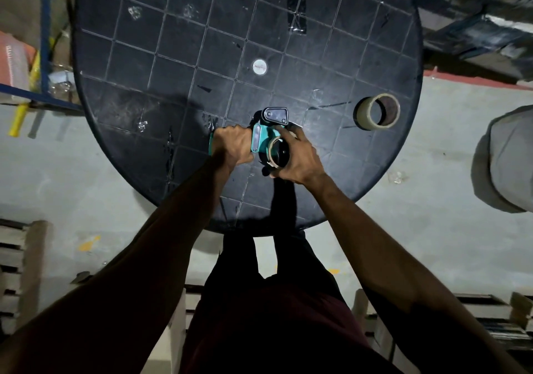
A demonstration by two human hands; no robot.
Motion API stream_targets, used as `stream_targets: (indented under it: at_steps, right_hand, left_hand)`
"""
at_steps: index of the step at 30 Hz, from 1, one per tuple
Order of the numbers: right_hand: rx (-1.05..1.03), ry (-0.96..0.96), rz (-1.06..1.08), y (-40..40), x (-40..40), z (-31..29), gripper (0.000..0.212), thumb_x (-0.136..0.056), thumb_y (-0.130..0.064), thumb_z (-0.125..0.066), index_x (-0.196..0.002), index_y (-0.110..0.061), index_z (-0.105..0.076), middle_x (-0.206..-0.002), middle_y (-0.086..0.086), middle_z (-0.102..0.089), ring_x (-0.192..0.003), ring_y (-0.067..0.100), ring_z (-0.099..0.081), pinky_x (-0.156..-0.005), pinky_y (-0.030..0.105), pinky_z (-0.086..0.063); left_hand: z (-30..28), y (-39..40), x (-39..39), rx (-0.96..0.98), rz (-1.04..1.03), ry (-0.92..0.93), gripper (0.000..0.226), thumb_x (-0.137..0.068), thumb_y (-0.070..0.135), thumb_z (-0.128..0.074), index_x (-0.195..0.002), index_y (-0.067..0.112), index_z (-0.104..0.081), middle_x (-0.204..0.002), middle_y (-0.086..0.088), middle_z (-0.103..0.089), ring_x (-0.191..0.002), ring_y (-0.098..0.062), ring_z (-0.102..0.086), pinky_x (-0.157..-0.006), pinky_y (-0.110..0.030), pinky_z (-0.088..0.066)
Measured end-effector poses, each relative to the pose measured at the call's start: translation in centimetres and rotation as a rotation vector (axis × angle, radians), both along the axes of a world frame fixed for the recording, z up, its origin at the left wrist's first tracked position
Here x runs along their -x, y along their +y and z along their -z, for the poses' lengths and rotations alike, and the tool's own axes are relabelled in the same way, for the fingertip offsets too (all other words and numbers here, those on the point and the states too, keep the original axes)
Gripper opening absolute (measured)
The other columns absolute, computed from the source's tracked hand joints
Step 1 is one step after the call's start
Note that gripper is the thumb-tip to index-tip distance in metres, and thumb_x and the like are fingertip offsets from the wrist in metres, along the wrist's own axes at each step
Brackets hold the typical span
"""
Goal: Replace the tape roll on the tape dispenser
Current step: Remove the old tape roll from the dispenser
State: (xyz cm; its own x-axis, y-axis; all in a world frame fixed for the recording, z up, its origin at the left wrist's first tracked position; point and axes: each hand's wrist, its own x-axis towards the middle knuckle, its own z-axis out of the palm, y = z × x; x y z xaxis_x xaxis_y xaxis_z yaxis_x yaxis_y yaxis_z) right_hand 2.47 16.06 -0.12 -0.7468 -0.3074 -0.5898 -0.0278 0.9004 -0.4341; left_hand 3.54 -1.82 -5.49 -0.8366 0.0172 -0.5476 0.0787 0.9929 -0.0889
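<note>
A teal and black tape dispenser (pixel 264 134) is held over the near part of a round black table (pixel 173 85). My left hand (pixel 235 148) is shut around its teal handle. On the dispenser's hub sits a thin, nearly bare cardboard core (pixel 274 150), and my right hand (pixel 298 158) curls around that core from the right. A fuller roll of clear tape (pixel 376 111) stands on its edge on the table, far to the right of both hands and untouched.
A small white disc (pixel 259 66) marks the table's centre. Strips of black tape (pixel 297 12) stick to the far side. Blue shelving with clutter (pixel 43 56) stands at the left, a grey sack (pixel 504 160) at the right, wooden pallets (pixel 20 261) on the floor nearby.
</note>
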Motion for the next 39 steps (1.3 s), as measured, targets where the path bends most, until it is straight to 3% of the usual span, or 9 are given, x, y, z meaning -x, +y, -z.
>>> stream_targets:
  at_steps: [4,11,18,23,27,32,36,39]
  right_hand:
    - [-0.097,0.009,-0.068,-1.0,0.1,0.2,0.101,-0.053,-0.058,-0.089,-0.141,-0.034,-0.046,-0.141,0.008,-0.049,-0.112,0.039,-0.062,-0.097,0.047,-0.055]
    - [-0.033,0.097,0.064,-1.3,-0.3,0.4,0.095,-0.045,-0.067,-0.085,-0.129,-0.031,-0.057,-0.121,0.003,-0.064,-0.102,0.026,-0.066,-0.096,0.036,-0.053]
    - [-0.021,0.129,0.083,-1.2,-0.4,0.3,0.093,-0.044,-0.07,-0.082,-0.124,-0.029,-0.061,-0.114,0.001,-0.067,-0.097,0.025,-0.067,-0.091,0.035,-0.056]
    - [0.038,0.199,0.102,-0.5,-0.6,-0.3,0.088,-0.046,-0.067,-0.084,-0.122,-0.026,-0.065,-0.108,0.002,-0.071,-0.093,0.023,-0.069,-0.089,0.034,-0.057]
    - [0.103,0.281,0.187,0.7,-1.2,-1.5,0.081,-0.052,-0.064,-0.086,-0.119,-0.023,-0.067,-0.1,0.002,-0.072,-0.083,0.018,-0.068,-0.081,0.028,-0.055]
    - [0.178,0.288,0.239,1.7,-2.2,-3.3,0.08,-0.056,-0.061,-0.073,-0.126,-0.024,-0.061,-0.105,0.004,-0.067,-0.087,0.02,-0.067,-0.083,0.037,-0.058]
    - [0.217,0.314,0.223,2.5,-2.7,-5.1,0.082,-0.058,-0.058,-0.072,-0.13,-0.022,-0.058,-0.113,0.006,-0.064,-0.093,0.021,-0.065,-0.078,0.023,-0.049]
    - [0.238,0.351,0.193,3.4,-2.9,-6.2,0.082,-0.061,-0.043,-0.086,-0.133,-0.019,-0.057,-0.119,0.009,-0.063,-0.101,0.023,-0.064,-0.079,0.019,-0.041]
  left_hand:
    - [0.0,-0.1,0.0,0.003,-0.015,-0.003,0.026,-0.078,0.046,-0.065,-0.075,0.023,-0.052,-0.072,0.0,-0.062,-0.072,-0.023,-0.067,-0.066,-0.032,-0.045]
    - [-0.2,0.2,-0.2,0.011,-0.023,0.01,0.023,-0.077,0.047,-0.067,-0.08,0.025,-0.06,-0.08,0.001,-0.069,-0.076,-0.02,-0.068,-0.067,-0.031,-0.039]
    - [0.2,0.1,-0.2,0.004,-0.021,0.007,0.027,-0.081,0.047,-0.061,-0.076,0.022,-0.055,-0.067,0.001,-0.055,-0.061,-0.02,-0.052,-0.064,-0.032,-0.04]
    - [0.7,-0.2,-0.1,-0.014,-0.003,-0.03,0.036,-0.08,0.055,-0.058,-0.085,0.019,-0.061,-0.075,-0.001,-0.064,-0.068,-0.023,-0.063,-0.064,-0.034,-0.042]
    - [1.0,-0.4,0.0,-0.005,0.024,-0.048,0.047,-0.081,0.062,-0.059,-0.086,0.015,-0.059,-0.072,-0.002,-0.061,-0.062,-0.021,-0.058,-0.061,-0.034,-0.043]
    - [0.5,-0.2,-0.3,0.023,0.003,-0.053,0.044,-0.081,0.058,-0.064,-0.083,0.015,-0.055,-0.068,0.001,-0.057,-0.062,-0.019,-0.057,-0.064,-0.035,-0.042]
    - [-1.4,0.4,0.1,-0.044,-0.075,-0.063,0.026,-0.08,0.042,-0.066,-0.094,0.021,-0.061,-0.089,-0.001,-0.068,-0.085,-0.025,-0.067,-0.076,-0.039,-0.046]
    - [-2.5,0.3,-0.1,-0.123,-0.131,-0.057,0.035,-0.076,0.038,-0.068,-0.106,0.02,-0.064,-0.104,-0.005,-0.072,-0.096,-0.028,-0.069,-0.082,-0.039,-0.053]
